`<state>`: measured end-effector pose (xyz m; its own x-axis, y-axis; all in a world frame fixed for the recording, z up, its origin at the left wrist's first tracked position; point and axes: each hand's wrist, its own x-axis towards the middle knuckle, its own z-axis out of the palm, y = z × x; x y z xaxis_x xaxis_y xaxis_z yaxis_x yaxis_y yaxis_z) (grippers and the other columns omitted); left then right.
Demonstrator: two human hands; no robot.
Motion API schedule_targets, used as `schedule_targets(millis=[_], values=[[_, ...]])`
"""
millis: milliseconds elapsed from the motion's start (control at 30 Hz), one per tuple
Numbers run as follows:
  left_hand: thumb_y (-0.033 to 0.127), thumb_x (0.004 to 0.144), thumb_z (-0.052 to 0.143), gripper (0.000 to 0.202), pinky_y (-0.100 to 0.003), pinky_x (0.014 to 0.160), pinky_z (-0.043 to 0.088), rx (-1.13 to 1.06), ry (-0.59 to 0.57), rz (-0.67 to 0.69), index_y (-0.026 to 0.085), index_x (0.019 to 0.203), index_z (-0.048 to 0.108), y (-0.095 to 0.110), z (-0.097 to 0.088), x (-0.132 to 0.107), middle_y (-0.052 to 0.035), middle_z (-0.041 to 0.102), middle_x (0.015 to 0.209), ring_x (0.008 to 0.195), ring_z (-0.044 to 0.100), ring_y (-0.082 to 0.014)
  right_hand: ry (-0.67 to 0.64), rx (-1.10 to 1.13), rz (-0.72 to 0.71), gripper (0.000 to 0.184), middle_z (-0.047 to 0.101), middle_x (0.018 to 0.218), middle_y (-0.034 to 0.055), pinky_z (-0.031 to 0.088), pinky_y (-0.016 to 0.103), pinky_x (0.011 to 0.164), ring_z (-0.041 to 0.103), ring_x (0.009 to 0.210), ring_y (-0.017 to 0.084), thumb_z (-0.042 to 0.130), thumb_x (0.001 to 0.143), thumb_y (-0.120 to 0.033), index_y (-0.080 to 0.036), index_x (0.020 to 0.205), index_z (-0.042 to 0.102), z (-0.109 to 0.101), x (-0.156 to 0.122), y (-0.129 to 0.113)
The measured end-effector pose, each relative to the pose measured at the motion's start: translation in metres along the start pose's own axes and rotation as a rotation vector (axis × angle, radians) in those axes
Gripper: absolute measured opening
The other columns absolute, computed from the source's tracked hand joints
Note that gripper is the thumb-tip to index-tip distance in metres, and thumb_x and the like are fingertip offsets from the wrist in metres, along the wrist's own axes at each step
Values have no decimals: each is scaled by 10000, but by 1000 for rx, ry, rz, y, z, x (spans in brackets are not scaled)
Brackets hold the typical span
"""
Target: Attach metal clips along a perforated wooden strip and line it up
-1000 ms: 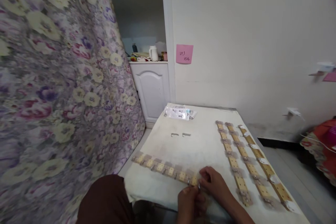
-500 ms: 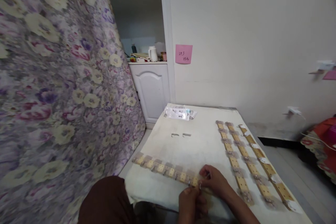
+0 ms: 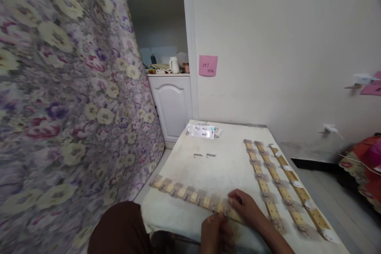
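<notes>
A pale wooden strip (image 3: 193, 197) with drilled holes lies across the near part of the table, carrying several small metal hooks on clear plates. My left hand (image 3: 213, 231) is at its near edge, fingers curled and pressed on the strip beside the last hook (image 3: 225, 212). Over the strip's right end is my right hand (image 3: 244, 207), thumb and forefinger slightly apart, with nothing visible between them. My right hand covers part of that end. Two loose grey metal hooks, a left one (image 3: 198, 155) and a right one (image 3: 211, 155), lie farther back.
Three more hook strips run along the table's right side: an inner one (image 3: 263, 185), a middle one (image 3: 285, 194) and an outer one (image 3: 317, 220). Clear packaging (image 3: 201, 131) lies at the back of the table (image 3: 178, 166). A floral curtain (image 3: 74, 107) hangs at left.
My right thumb and fingers have drawn slightly away from the end hook, which shows more clearly. My left hand stays at the strip's near edge. The view has tilted slightly upward.
</notes>
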<state>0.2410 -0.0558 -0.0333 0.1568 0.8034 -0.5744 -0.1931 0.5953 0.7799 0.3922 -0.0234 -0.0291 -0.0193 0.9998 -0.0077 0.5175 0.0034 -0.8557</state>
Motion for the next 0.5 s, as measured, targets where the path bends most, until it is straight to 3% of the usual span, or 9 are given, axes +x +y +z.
schedule_targets(millis=[100,267,500], values=[[465,656,504,284,-204,328,215,-31,-7,-14,181,661,522,0,-1,0,8,571,413,299,495,-129,73,7,-25,219,634,735,24,434,272,671,572,715,174,435,778,-308,-176,826,603,-11,-2,0],[425,619,476,270,-217,329,234,-41,-40,-97,180,712,543,-3,-3,4,7,568,389,274,474,-134,106,-8,-17,185,635,715,12,436,274,655,576,702,180,466,750,-302,-187,806,600,-22,8,3],[464,682,577,321,-210,411,309,-23,-91,25,153,605,574,-5,-15,10,-26,578,400,371,488,-107,191,-243,-35,137,631,748,15,418,265,686,573,739,178,449,739,-226,-200,749,583,-16,68,-5]])
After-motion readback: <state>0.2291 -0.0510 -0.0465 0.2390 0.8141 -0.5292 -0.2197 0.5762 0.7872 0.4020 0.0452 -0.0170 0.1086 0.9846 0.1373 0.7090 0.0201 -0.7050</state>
